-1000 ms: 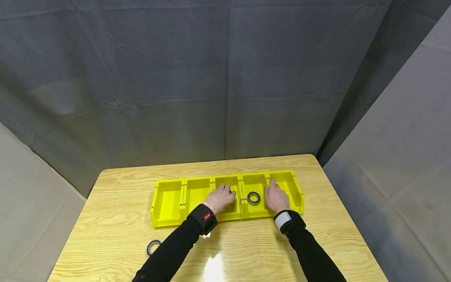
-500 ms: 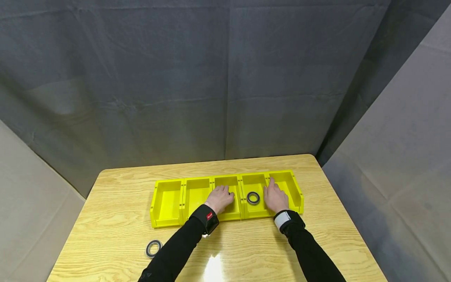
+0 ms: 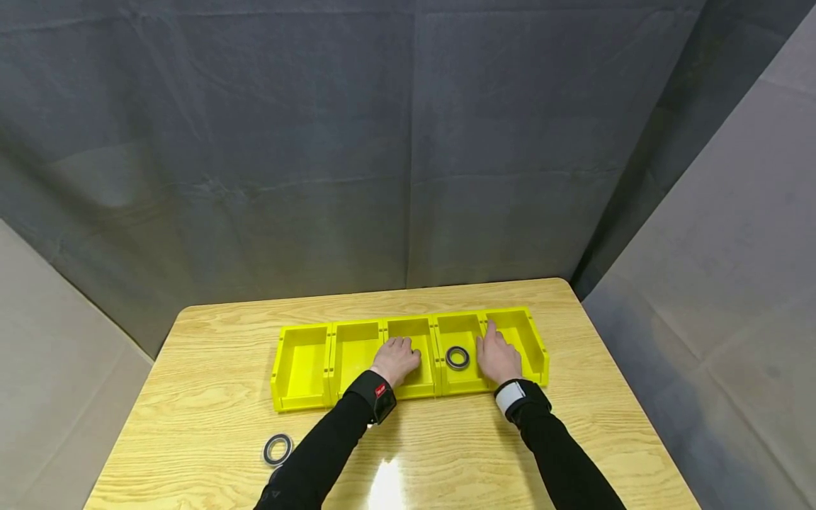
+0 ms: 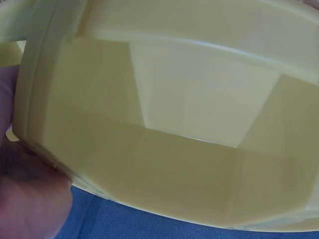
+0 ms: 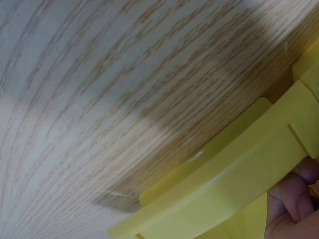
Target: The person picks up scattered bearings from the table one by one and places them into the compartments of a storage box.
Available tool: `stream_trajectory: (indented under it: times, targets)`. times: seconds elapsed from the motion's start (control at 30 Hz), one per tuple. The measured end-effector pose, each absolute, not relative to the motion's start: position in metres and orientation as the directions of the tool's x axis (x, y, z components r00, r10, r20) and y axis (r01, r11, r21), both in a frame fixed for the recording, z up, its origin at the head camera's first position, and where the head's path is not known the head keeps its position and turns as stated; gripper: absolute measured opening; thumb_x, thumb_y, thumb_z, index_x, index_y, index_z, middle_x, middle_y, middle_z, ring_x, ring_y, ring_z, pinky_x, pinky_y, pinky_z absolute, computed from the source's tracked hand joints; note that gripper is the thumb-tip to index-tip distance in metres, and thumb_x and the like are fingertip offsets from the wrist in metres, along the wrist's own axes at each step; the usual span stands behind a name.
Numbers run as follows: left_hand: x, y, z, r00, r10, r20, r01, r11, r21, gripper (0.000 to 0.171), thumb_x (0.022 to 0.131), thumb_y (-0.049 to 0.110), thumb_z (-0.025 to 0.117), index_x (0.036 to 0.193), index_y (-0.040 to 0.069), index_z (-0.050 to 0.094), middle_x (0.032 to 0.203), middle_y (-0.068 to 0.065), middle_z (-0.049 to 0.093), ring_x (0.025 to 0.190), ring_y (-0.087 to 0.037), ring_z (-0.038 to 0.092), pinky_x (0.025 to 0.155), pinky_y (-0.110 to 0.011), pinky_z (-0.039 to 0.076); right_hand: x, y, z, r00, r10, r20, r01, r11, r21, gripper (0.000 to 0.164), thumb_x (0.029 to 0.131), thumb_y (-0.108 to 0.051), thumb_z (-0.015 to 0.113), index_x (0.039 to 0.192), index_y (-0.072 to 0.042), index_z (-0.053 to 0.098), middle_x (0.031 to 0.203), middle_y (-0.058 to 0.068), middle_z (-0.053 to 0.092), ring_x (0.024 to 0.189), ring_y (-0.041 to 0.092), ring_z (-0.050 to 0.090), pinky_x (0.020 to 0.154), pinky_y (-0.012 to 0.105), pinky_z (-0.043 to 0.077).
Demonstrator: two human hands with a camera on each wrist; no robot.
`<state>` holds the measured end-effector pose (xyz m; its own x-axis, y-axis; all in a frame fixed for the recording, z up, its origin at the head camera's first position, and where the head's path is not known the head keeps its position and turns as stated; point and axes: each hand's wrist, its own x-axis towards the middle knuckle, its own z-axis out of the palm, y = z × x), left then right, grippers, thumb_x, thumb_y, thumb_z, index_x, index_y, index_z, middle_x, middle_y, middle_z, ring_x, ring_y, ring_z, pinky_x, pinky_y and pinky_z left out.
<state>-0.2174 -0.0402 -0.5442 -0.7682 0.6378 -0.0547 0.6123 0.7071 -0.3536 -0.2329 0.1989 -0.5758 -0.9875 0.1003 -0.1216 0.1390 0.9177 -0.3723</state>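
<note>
A row of yellow bins (image 3: 304,365) stands across the table. My left hand (image 3: 397,360) reaches down into the middle compartment with its fingers bent, and its fingertips are hidden. Whether it holds anything there I cannot tell. In the left wrist view that hand (image 4: 32,201) lies against a bin wall at the lower left. Over the divider between the two rightmost compartments, my right hand (image 3: 499,356) grips the wall, thumb on the left side, index finger extended. Its bent fingers (image 5: 291,194) show behind the yellow rim. A bearing (image 3: 457,358) lies flat in the fourth compartment, left of the right hand.
Another bearing (image 3: 278,449) lies on the wooden table (image 3: 210,425) in front of the bins, and part of a further ring shows beside the left sleeve (image 3: 319,453). Grey cloth (image 3: 306,156) hangs behind the table's far edge.
The dark piece of a ring showing at the left fingertips earlier is out of sight. My left hand has shifted slightly, its sleeve uncovering more of the table bearing. The right hand has held its place.
</note>
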Motion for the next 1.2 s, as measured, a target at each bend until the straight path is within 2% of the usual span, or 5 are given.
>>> stream_trajectory:
  times: [0.17,0.73,1.2]
  targets:
    - [-0.2179,-0.0387,-0.5432,-0.785,0.613,-0.096,0.602,0.716,-0.353,0.018,0.094,0.015,0.071,0.111,0.021,0.071,0.105,-0.004,0.067,0.102,-0.019,0.066,0.092,-0.03,0.053,-0.2327,0.1989,-0.576,-0.987,0.098,-0.125,0.138,0.919,-0.369,0.055,0.108,-0.031,0.041,0.152,0.0,0.027,0.127,0.027,0.062,0.077,0.034,0.064,0.074,0.053,0.056]
    - [-0.2174,-0.0375,-0.5463,-0.8,0.596,-0.07,0.58,0.738,-0.345,0.017,0.093,0.016,0.072,0.108,0.021,0.072,0.104,-0.005,0.068,0.101,-0.02,0.067,0.095,-0.033,0.053,-0.2334,0.199,-0.5774,-0.99,0.098,-0.103,0.129,0.922,-0.366,0.055,0.107,-0.03,0.043,0.151,0.001,0.029,0.126,0.027,0.062,0.076,0.036,0.065,0.073,0.054,0.057]
    - [-0.2174,-0.035,-0.5502,-0.818,0.565,-0.108,0.565,0.753,-0.338,0.021,0.093,0.018,0.073,0.113,0.024,0.072,0.108,-0.004,0.068,0.103,-0.019,0.067,0.096,-0.033,0.05,-0.2318,0.1984,-0.5765,-0.989,0.108,-0.099,0.138,0.919,-0.37,0.055,0.107,-0.031,0.043,0.15,0.0,0.03,0.123,0.027,0.063,0.078,0.035,0.064,0.073,0.053,0.056]
